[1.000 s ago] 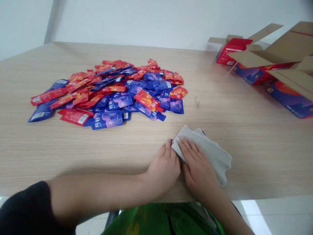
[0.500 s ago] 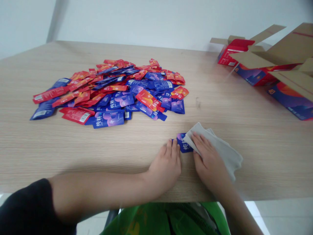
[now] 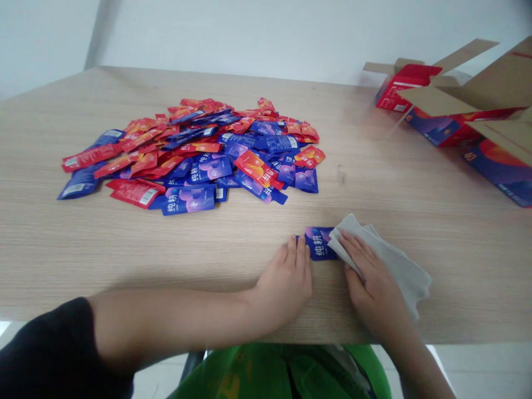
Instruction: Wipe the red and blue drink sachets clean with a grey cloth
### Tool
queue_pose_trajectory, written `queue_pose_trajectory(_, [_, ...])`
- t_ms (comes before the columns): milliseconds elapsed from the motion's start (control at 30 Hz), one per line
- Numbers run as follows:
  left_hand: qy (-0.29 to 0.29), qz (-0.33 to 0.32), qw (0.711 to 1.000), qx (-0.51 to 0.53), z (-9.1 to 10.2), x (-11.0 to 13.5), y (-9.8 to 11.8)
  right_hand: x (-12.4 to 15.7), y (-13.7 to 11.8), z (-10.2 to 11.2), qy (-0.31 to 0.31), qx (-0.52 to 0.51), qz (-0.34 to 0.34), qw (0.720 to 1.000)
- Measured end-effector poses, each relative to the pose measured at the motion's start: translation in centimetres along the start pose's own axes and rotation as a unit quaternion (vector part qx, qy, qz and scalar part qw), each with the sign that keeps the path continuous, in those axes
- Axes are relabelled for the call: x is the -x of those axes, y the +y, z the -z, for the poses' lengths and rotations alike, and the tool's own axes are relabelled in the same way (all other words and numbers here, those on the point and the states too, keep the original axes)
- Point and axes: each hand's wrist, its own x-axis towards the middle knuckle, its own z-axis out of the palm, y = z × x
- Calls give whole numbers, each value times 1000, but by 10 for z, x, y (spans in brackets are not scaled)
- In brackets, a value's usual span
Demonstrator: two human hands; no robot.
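Your rectangular blue plastic sachet (image 3: 318, 244) shows purple-pink blotches and white lettering; your folded cloth (image 3: 390, 263) is plain pale grey.

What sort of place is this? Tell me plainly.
Most likely a plain indoor packing or work room: a long wood-grain table holds a heap of red and blue sachets, with an opened cardboard carton at its far right, against bare white walls.

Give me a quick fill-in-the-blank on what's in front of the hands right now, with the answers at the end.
The right hand rests on a ____ cloth.
That cloth overlaps the ____ end of a blue sachet.
The left hand is at the sachet's ____ end.
The large pile mixes blue sachets with ____ ones.

Answers: grey; right; left; red.
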Motion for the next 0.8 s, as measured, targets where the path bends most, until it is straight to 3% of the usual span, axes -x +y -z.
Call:
queue_pose_trajectory(300, [-33,-9,999,13,7,0,-4,-3,-34,-12,-16,44,65,997])
queue_pose_trajectory(433, [-55,-12,998,23,9,-2,-4,3,-34,-7,-41,9,82,996])
queue_pose_trajectory(633, [-33,-10,999,9,6,0,-3,11,-12,11,-68,-62,26,995])
queue_pose_trajectory(800, [-27,-4,1000,14,3,1,-2,12,7,22,-23,-74,-61,995])
